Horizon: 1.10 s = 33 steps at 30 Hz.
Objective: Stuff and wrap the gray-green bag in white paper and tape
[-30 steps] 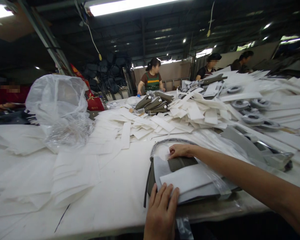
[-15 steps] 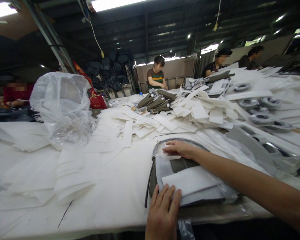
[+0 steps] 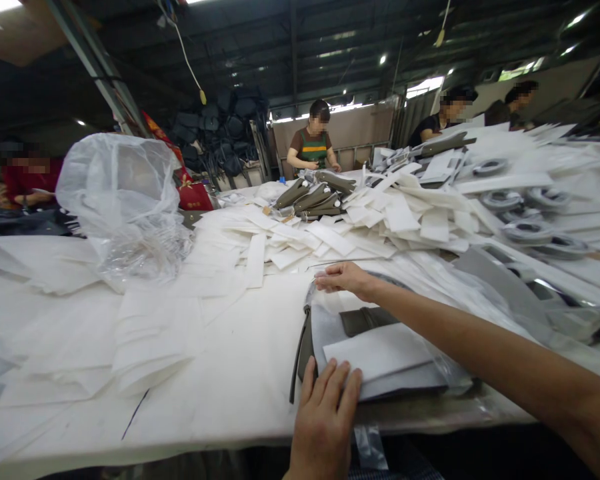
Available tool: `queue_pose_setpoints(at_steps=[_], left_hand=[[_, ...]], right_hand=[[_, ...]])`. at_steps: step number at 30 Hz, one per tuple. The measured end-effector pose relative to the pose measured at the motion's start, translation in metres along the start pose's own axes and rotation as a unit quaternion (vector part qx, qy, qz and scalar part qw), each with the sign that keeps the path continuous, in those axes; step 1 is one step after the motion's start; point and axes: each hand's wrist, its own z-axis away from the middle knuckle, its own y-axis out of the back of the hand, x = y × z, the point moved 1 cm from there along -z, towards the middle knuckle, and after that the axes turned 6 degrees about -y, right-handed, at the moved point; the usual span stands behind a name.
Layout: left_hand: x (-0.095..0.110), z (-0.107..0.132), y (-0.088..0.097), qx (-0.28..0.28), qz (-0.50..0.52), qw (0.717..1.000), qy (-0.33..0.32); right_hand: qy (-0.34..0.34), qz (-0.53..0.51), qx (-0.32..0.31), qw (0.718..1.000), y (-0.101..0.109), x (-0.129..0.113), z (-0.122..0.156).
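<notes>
In front of me a dark olive handbag [image 3: 365,321] lies on the table, its curved handle at the far side. White wrapping sheet [image 3: 335,303] covers much of its upper part, and a folded white strip [image 3: 380,357] lies across its middle. My left hand [image 3: 327,407] rests flat on the bag's near left corner, fingers stretched out and slightly apart. At the left end of the handle, my right hand [image 3: 344,279] has its fingers pressed together. A pale edge, apparently of the wrapping sheet, shows at its fingertips. My right forearm hides part of the bag and handle.
White sheets [image 3: 150,347] lie in layers at left, beside a clear plastic bag [image 3: 123,200]. Loose white strips [image 3: 395,220] and olive wrapped pieces [image 3: 310,195] are heaped beyond. Coiled wrapped pieces [image 3: 530,230] lie at right. A person [image 3: 314,143] works across the table; others sit farther off.
My right hand has shifted left and away from me, to the handle's left end. My left hand stays on the bag's corner. The view has tilted slightly.
</notes>
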Motion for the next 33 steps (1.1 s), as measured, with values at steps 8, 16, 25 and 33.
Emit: queue_pose_setpoints(at_steps=[8,16,25,33], left_hand=[[0.0,0.003,0.004,-0.045,0.031,0.998,0.008],[-0.001,0.0,0.004,-0.025,0.041,0.999,0.016],[-0.002,-0.001,0.004,-0.038,0.052,0.998,0.017],[-0.002,-0.002,0.005,-0.03,0.048,0.998,0.016]], right_hand=[[0.097,0.055,-0.053,0.992,-0.008,-0.018,0.043],[0.281,0.347,-0.059,0.893,-0.011,-0.014,0.136],[0.277,0.492,-0.032,0.824,0.02,0.033,0.123],[0.437,0.522,0.04,0.732,0.01,0.028,0.134]])
